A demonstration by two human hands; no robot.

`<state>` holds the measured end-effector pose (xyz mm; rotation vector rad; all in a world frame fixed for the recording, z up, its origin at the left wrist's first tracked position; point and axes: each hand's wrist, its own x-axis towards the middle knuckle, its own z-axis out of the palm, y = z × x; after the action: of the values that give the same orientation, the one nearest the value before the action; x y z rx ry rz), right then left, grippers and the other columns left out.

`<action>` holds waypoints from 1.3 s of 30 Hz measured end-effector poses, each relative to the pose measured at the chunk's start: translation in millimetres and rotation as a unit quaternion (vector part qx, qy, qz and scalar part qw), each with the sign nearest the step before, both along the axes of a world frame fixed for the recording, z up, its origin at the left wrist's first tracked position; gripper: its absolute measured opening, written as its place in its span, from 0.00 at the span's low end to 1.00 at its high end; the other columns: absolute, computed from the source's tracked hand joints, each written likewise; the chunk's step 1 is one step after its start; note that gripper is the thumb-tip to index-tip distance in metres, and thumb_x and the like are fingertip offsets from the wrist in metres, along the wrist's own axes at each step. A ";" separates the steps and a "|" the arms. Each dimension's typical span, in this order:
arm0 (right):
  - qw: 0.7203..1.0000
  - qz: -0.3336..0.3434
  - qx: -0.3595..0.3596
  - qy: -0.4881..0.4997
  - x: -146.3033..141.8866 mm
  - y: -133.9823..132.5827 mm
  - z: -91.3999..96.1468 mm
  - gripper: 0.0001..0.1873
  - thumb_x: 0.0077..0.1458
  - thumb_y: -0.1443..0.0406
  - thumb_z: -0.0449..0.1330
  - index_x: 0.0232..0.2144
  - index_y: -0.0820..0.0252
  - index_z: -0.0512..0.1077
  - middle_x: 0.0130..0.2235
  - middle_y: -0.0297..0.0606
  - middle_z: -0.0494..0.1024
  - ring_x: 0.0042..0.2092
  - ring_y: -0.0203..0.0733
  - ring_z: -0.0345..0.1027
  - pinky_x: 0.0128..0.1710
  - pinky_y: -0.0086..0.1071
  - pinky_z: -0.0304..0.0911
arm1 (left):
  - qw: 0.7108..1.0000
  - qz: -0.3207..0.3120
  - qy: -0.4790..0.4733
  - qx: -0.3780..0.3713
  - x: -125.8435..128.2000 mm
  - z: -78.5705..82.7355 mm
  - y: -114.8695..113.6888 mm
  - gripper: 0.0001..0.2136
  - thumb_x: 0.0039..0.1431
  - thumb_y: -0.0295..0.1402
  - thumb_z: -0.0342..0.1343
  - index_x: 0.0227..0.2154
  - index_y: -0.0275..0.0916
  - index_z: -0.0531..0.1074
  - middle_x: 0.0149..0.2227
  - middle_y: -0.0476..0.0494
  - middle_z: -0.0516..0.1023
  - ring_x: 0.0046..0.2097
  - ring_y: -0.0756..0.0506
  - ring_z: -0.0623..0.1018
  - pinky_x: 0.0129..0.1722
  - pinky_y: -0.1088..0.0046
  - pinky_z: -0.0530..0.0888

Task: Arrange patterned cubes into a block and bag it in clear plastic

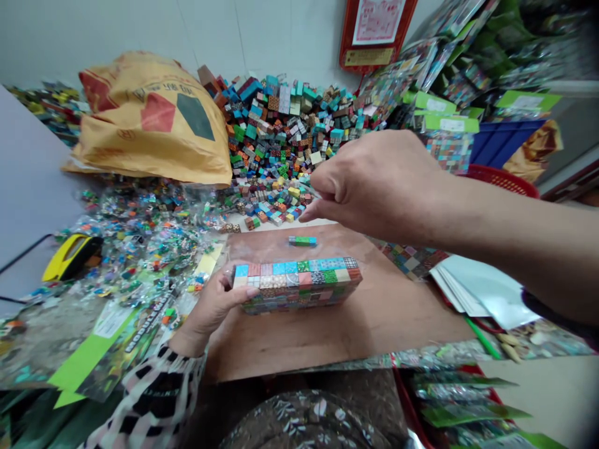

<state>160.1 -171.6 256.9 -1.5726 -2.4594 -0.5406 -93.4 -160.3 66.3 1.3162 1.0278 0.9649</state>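
Right hand (374, 181) is with curled fingers, holding what I cannot tell, while left hand (213, 308) grips the left end of the long cube block (299, 284) at the brown board (402, 315).

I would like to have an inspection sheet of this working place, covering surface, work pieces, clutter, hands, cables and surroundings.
Surface: flat brown board, bare toward its right side.
Work pieces: long block of multicoloured patterned cubes, held over the board, contact unclear; small green-and-blue bar lying behind it.
Clutter: heap of small multicoloured cubes behind the board; yellow-and-black object among clear packets at left.
Hands: left hand grips the block's left end; right hand is raised, contents unclear.
Cables: thin black cord at left edge; ends unclear.
Surroundings: pale wall; large yellow printed bag.
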 end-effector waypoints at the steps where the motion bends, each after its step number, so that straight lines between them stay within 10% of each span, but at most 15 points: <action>1: 1.000 -0.006 0.000 -0.008 1.0 -1.9 1.7 0.17 0.55 0.55 0.63 0.20 0.58 0.73 0.22 0.36 0.73 0.35 0.46 0.73 0.30 0.31 0.55 | 1.000 0.002 0.002 0.001 -0.1 -0.1 -0.1 0.20 0.39 0.37 0.69 0.37 0.39 0.75 0.35 0.46 0.80 0.37 0.43 0.77 0.37 0.71 0.73; 4: 1.000 -0.013 0.001 0.014 15.7 -7.7 9.6 0.15 0.48 0.52 0.69 0.30 0.56 0.76 0.26 0.36 0.75 0.33 0.47 0.72 0.29 0.33 0.56 | 1.000 0.006 -0.001 -0.008 -0.3 -0.7 -0.9 0.19 0.39 0.36 0.70 0.37 0.40 0.75 0.34 0.47 0.80 0.36 0.44 0.77 0.36 0.72 0.73; 9: 0.959 0.050 -0.065 0.272 73.7 -21.4 -0.8 0.41 0.42 0.55 0.73 0.58 0.50 0.65 0.44 0.40 0.78 0.42 0.44 0.71 0.37 0.35 0.64 | 0.999 0.014 -0.034 -0.016 0.8 -4.3 -2.0 0.23 0.38 0.35 0.71 0.41 0.41 0.76 0.39 0.45 0.82 0.40 0.43 0.78 0.40 0.71 0.74; 16: 0.784 0.010 -0.239 0.573 87.0 -37.0 -113.1 0.30 0.42 0.57 0.73 0.49 0.53 0.74 0.43 0.39 0.78 0.41 0.44 0.71 0.40 0.39 0.68 | 0.999 0.025 -0.043 -0.022 1.2 -10.4 2.3 0.21 0.35 0.37 0.73 0.36 0.40 0.76 0.33 0.48 0.82 0.35 0.45 0.78 0.36 0.72 0.75; 19: 0.790 0.010 -0.163 0.591 69.2 -40.5 -145.9 0.10 0.52 0.55 0.66 0.28 0.55 0.77 0.33 0.37 0.77 0.36 0.43 0.70 0.39 0.39 0.66 | 0.999 0.020 -0.043 -0.014 2.5 -11.1 3.5 0.22 0.34 0.38 0.73 0.35 0.41 0.75 0.33 0.49 0.81 0.35 0.45 0.78 0.36 0.72 0.74; 24: 0.827 -0.053 -0.013 0.559 57.5 -47.2 -163.7 0.18 0.59 0.53 0.60 0.22 0.55 0.70 0.27 0.35 0.72 0.32 0.41 0.66 0.35 0.36 0.62 | 1.000 0.021 -0.015 0.002 3.5 -12.3 1.6 0.24 0.33 0.42 0.73 0.35 0.42 0.72 0.30 0.50 0.79 0.32 0.45 0.77 0.34 0.72 0.74; 30: 0.684 0.012 -0.138 0.716 67.8 -51.1 -184.2 0.23 0.61 0.45 0.52 0.45 0.52 0.73 0.46 0.39 0.78 0.47 0.45 0.71 0.46 0.39 0.66 | 0.998 0.046 -0.031 -0.014 3.7 -12.4 1.5 0.26 0.27 0.40 0.74 0.34 0.42 0.72 0.30 0.49 0.79 0.32 0.44 0.78 0.33 0.72 0.75; 34: 0.701 0.047 -0.265 0.660 71.4 -56.1 -180.2 0.31 0.50 0.54 0.68 0.56 0.46 0.68 0.60 0.38 0.70 0.58 0.49 0.65 0.56 0.44 0.62 | 0.998 0.045 -0.042 -0.027 3.9 -13.8 2.3 0.25 0.28 0.38 0.74 0.33 0.42 0.74 0.31 0.47 0.81 0.33 0.43 0.79 0.34 0.71 0.76; 39: 0.716 0.010 -0.253 0.651 67.1 -55.5 -177.4 0.27 0.47 0.57 0.70 0.51 0.49 0.72 0.52 0.39 0.75 0.54 0.49 0.68 0.56 0.46 0.62 | 0.999 0.037 -0.031 -0.020 3.5 -13.2 2.7 0.24 0.30 0.39 0.73 0.35 0.41 0.75 0.34 0.44 0.82 0.36 0.39 0.80 0.37 0.66 0.77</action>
<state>227.2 -227.1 79.5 -1.2508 -1.4374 1.0392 -90.0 -157.6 53.1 1.2157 1.0495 1.0288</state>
